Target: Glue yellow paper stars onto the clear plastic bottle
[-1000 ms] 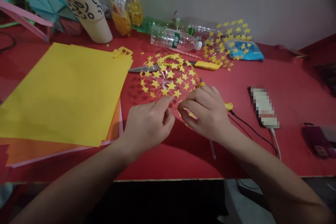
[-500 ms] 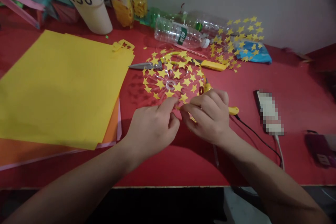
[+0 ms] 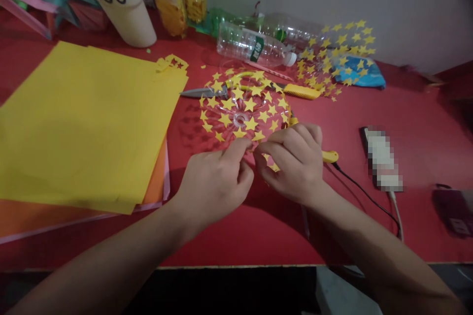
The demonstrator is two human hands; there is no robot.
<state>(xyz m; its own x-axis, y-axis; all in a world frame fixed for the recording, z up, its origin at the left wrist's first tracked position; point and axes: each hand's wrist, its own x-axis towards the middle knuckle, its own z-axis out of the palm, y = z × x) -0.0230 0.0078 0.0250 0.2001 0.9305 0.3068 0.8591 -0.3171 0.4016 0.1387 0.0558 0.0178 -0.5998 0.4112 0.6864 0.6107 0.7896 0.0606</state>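
Observation:
A clear round plastic piece covered with yellow paper stars (image 3: 242, 108) lies on the red table (image 3: 351, 108). My left hand (image 3: 214, 182) pinches at its near rim with thumb and forefinger closed. My right hand (image 3: 293, 160) is curled and pinched right beside it, fingertips almost touching the left ones; a small yellow star shows under them. What exactly each pinch holds is hidden. A yellow glue gun (image 3: 328, 156) with a black cord lies just behind my right hand.
A stack of yellow and orange paper (image 3: 84, 118) fills the left. Scissors (image 3: 201, 92) and a yellow utility knife (image 3: 297, 91) lie behind the star piece. Plastic bottles (image 3: 254, 48), a second starred piece (image 3: 332, 54), a blue packet (image 3: 362, 74), a cone (image 3: 121, 5) and a power strip (image 3: 382, 160) are around.
The view has shifted a little, so everything sits slightly lower and closer. Both hands stay pinched together at the near rim of the star piece, barely moving.

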